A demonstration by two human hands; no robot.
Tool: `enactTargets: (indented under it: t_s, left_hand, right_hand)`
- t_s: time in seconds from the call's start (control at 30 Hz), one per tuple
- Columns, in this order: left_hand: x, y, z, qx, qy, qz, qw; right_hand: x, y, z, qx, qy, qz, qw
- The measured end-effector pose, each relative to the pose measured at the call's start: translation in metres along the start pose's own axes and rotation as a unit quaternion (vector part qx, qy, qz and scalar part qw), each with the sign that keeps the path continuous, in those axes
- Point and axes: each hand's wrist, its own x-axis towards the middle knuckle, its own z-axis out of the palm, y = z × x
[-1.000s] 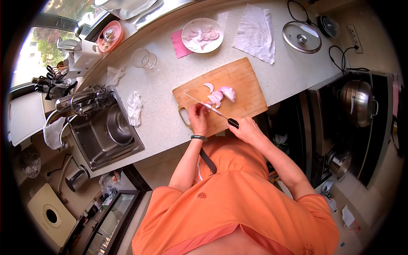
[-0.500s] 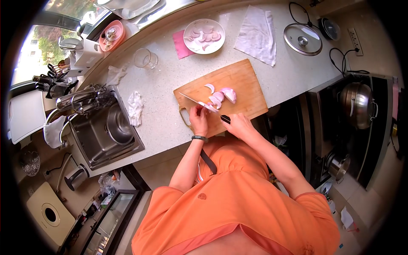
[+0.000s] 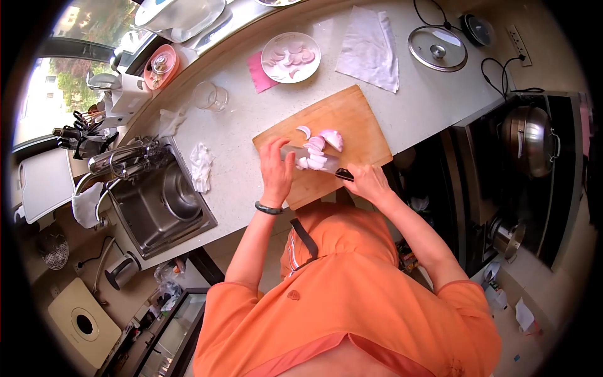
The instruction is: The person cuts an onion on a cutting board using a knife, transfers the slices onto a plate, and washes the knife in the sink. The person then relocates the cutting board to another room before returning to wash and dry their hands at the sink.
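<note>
My right hand (image 3: pixel 369 182) grips the black handle of a kitchen knife (image 3: pixel 343 174) over the wooden cutting board (image 3: pixel 367 129). The blade is turned flat, and cut onion pieces (image 3: pixel 312 162) lie on or against it; I cannot tell which. Fingers apart, my left hand (image 3: pixel 276 173) is by the blade's far end at the board's left side, holding nothing. Just beyond the blade are onion slices (image 3: pixel 316 144), a larger onion chunk (image 3: pixel 331 139) and a single curved slice (image 3: pixel 304 131).
A white plate (image 3: pixel 306 75) of onion slices stands behind the board, partly over a pink cloth (image 3: pixel 259 74). A white cloth (image 3: pixel 370 53) and glass lid (image 3: pixel 438 50) lie to the right. Leftward are a drinking glass (image 3: pixel 211 96), crumpled tissue (image 3: pixel 201 166) and the sink (image 3: pixel 141 217).
The knife blade has turned from edge-down to flat by the onion pieces. My left hand has released the onion, opened and moved left; my right hand shifted slightly right.
</note>
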Motion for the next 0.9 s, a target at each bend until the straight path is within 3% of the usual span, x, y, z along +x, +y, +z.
enactTargets:
  t_s: [0.07,0.1,0.17,0.2,0.6,0.7,0.8,0.9]
  left_hand:
    - [0.015,0.012,0.005,0.132,-0.233,0.183,0.946]
    - [0.016,0.008,0.012,0.134,-0.233,0.186,0.945]
    - [0.012,-0.013,0.031,0.167,-0.407,0.185,0.879]
    - [0.013,-0.018,0.037,0.194,-0.433,0.193,0.859]
    - [0.050,-0.056,0.068,0.203,-0.431,0.186,0.859]
    - [0.051,-0.043,0.065,0.193,-0.438,0.268,0.836]
    - [0.047,-0.026,0.059,0.189,-0.476,0.286,0.810]
    - [0.057,-0.036,0.065,0.203,-0.437,0.298,0.824]
  right_hand:
    - [0.002,0.001,-0.006,-0.012,-0.006,-0.012,1.000]
    - [0.004,0.001,-0.008,-0.026,-0.013,-0.023,0.999]
    - [0.007,0.002,-0.010,-0.037,-0.013,-0.044,0.998]
    - [0.008,0.004,-0.011,-0.050,-0.018,-0.066,0.996]
    - [0.013,0.016,-0.003,-0.112,0.012,-0.174,0.978]
    - [0.015,0.022,-0.003,-0.123,0.014,-0.171,0.977]
    - [0.018,0.023,-0.009,-0.123,0.017,-0.179,0.976]
    - [0.014,0.022,-0.014,-0.115,0.020,-0.190,0.975]
